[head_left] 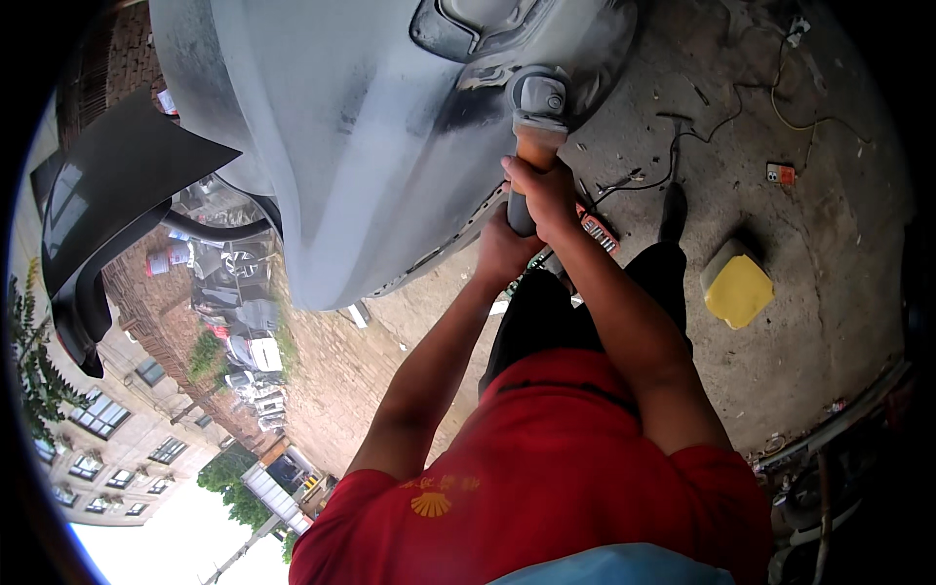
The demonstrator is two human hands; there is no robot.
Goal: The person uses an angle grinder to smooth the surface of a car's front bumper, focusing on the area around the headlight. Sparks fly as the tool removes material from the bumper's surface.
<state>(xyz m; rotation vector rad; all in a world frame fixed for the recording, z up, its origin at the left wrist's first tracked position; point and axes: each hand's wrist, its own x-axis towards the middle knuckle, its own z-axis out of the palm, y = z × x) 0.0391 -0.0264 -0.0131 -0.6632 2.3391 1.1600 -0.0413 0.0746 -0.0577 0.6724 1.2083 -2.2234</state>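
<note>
Both of my hands are closed around an orange and grey angle grinder (537, 141). My right hand (548, 198) wraps the orange body behind the metal head. Lower down, my left hand (503, 246) grips the dark rear end. The grinder's head is at the grey car body panel (361, 146), by a patch of bare and darkened surface below a recessed opening (478, 24). From here I cannot tell whether the disc touches the panel; it is mostly hidden under the head.
A dark raised car panel (122, 175) juts out on the left. On the concrete floor to the right lie a yellow-topped block (739, 291), a small orange box (780, 174) and a black cable (721, 125). An orange-red tool case (599, 230) lies beside my legs.
</note>
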